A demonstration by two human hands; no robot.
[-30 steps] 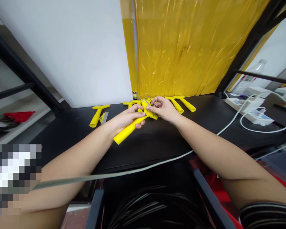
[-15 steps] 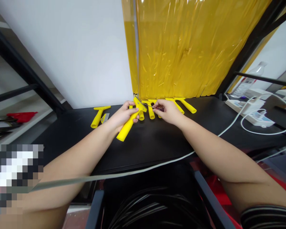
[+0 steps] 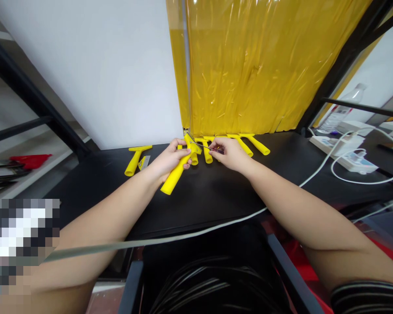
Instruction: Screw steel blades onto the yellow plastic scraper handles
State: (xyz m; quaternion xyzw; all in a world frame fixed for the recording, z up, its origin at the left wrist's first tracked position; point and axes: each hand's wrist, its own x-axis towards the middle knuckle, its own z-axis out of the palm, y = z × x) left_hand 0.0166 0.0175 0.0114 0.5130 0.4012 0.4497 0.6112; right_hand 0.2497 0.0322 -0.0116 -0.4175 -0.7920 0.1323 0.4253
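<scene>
My left hand [image 3: 174, 158] is closed around a yellow scraper [image 3: 174, 176], whose hollow handle points down toward me and whose head faces up. Pinched in my right hand [image 3: 229, 152] is a thin screwdriver [image 3: 205, 146]; its metal shaft reaches left, with the tip at the scraper's head. My fingers cover most of the screwdriver's handle. Behind my hands several other yellow scrapers [image 3: 259, 145] lie in a row along the wall. Left of my left hand are one more yellow scraper handle [image 3: 134, 161] and a small yellow piece with a metal blade [image 3: 144, 162].
Everything lies on a black tabletop [image 3: 196, 200]. A white cable [image 3: 216, 227] runs across the front. At right are white power strips [image 3: 353, 159] and a plastic bottle [image 3: 343, 109]. A white panel [image 3: 118, 74] and a yellow film-covered panel [image 3: 249, 69] rise behind.
The screwdriver's tip has come onto the head of the scraper, and more of its shaft shows. The scraper has turned slightly in my left hand; both hands stay nearly in place.
</scene>
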